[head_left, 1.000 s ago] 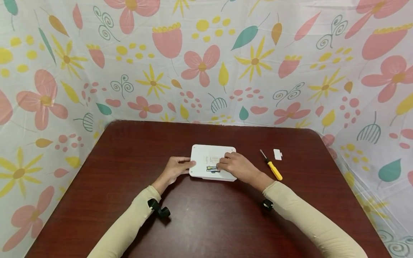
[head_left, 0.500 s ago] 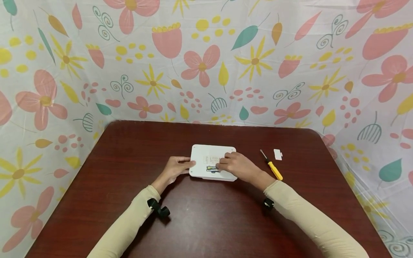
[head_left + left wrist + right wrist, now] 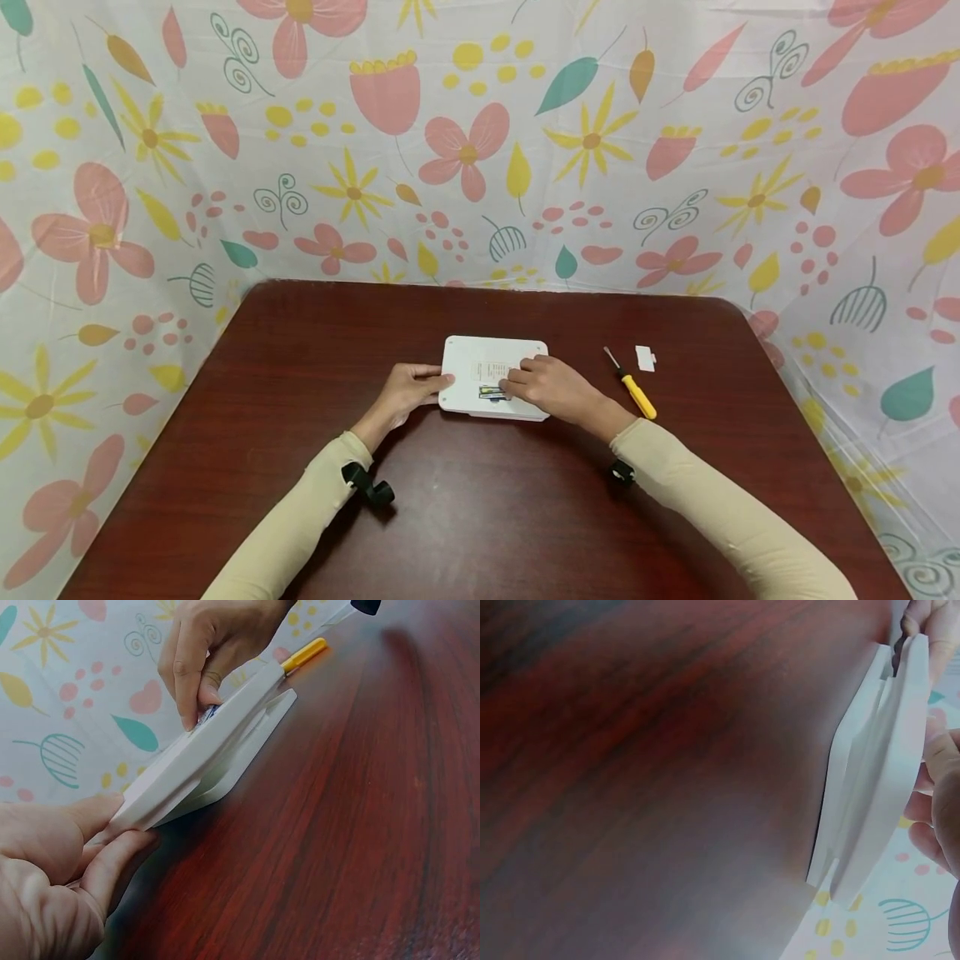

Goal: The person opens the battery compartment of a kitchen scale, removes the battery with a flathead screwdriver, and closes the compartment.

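A flat white device [image 3: 480, 362] lies back-side up in the middle of the table, its small battery bay open with batteries [image 3: 491, 392] showing. My left hand [image 3: 438, 385] grips the device's left edge, thumb on top and fingers beneath [image 3: 112, 859]. My right hand [image 3: 510, 385] rests on the right half, its curled fingertips [image 3: 196, 705] pinching at a battery in the bay. The right wrist view shows the device [image 3: 877, 765] edge-on, raised slightly off the wood.
A yellow-handled screwdriver [image 3: 633, 387] lies just right of my right hand, with a small white cover piece [image 3: 645, 358] beyond it. The dark red wooden table [image 3: 480, 517] is walled on three sides by flowered cloth [image 3: 480, 167].
My right fingertips have crept slightly left over the battery bay. The left hand and the device have stayed put.
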### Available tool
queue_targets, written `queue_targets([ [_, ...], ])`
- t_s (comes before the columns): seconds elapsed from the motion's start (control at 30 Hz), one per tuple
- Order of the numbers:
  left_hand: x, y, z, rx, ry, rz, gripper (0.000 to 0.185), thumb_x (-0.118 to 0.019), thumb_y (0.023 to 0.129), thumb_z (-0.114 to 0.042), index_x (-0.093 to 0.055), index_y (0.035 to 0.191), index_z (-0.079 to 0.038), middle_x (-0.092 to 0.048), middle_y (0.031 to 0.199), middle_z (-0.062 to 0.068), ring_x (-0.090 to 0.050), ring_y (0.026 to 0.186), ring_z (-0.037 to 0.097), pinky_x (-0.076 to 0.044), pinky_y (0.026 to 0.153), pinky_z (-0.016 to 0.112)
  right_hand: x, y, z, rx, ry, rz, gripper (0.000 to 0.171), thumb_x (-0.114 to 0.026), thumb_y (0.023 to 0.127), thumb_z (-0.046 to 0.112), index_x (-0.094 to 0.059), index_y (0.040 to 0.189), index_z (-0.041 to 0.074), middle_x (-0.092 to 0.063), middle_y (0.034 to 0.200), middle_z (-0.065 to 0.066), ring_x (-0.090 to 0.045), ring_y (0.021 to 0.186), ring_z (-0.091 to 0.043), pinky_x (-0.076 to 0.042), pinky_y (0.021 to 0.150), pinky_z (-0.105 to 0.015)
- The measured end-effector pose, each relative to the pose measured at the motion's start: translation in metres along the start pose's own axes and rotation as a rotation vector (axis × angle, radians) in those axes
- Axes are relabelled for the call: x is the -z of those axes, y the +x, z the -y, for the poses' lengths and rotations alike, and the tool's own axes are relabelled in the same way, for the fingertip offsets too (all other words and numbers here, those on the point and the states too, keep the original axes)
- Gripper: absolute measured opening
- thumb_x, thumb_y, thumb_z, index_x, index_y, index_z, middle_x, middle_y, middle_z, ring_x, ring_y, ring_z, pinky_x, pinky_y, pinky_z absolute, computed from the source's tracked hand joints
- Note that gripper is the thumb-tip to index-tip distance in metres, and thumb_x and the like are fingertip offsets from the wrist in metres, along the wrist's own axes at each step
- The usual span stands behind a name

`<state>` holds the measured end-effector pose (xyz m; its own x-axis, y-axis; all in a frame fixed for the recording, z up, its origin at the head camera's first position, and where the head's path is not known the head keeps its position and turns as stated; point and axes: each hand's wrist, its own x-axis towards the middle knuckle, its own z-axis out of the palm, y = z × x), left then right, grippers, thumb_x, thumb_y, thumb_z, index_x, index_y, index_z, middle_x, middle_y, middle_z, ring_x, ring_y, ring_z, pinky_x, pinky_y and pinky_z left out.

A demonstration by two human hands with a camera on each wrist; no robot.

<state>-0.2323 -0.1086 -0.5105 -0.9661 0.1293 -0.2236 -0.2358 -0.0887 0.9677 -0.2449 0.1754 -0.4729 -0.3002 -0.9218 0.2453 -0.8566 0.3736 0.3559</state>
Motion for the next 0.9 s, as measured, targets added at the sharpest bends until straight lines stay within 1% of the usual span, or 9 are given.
queue_targets([
  [0.2,-0.0007,-0.0003,0.0002,-0.005,-0.004,-0.009,0.034,-0.073,0.090,0.006,-0.063,0.119,0.022,-0.072,0.103,0.030,-0.074,0.081,0.021,-0.065,0.079,0.035,-0.0012,-0.0007,0.0010,-0.012,0.003,-0.029,0.029,-0.073,0.089,0.000,-0.076,0.115,0.013,-0.074,0.103,0.000,-0.065,0.088,-0.018,-0.060,0.074,-0.031],
  [0.47,-0.0018,-0.0009,-0.0001,-0.005,-0.001,-0.012,0.036,-0.074,0.090,0.005,-0.063,0.120,0.022,-0.070,0.107,0.033,-0.074,0.081,0.022,-0.065,0.079,0.035,-0.0064,-0.0041,0.0015,-0.047,0.061,-0.070,0.027,-0.067,0.093,0.001,-0.076,0.115,0.013,-0.075,0.105,0.000,-0.065,0.089,-0.020,-0.061,0.075,-0.033],
  [0.7,-0.0014,-0.0002,0.0013,0.014,-0.007,-0.020,0.037,-0.075,0.090,0.004,-0.063,0.121,0.021,-0.071,0.107,0.030,-0.075,0.082,0.023,-0.065,0.079,0.035,-0.0061,-0.0034,0.0015,-0.070,0.069,-0.075,0.028,-0.075,0.088,-0.002,-0.076,0.110,0.015,-0.076,0.105,0.002,-0.066,0.089,-0.019,-0.061,0.076,-0.031],
  [0.9,-0.0008,0.0003,0.0001,0.018,0.005,-0.028,0.038,-0.076,0.090,0.003,-0.063,0.121,0.020,-0.070,0.110,0.032,-0.075,0.085,0.025,-0.064,0.081,0.036,-0.0052,-0.0036,0.0026,-0.066,0.060,-0.070,0.032,-0.080,0.085,0.003,-0.078,0.114,0.015,-0.075,0.104,0.001,-0.065,0.092,-0.017,-0.061,0.078,-0.029],
])
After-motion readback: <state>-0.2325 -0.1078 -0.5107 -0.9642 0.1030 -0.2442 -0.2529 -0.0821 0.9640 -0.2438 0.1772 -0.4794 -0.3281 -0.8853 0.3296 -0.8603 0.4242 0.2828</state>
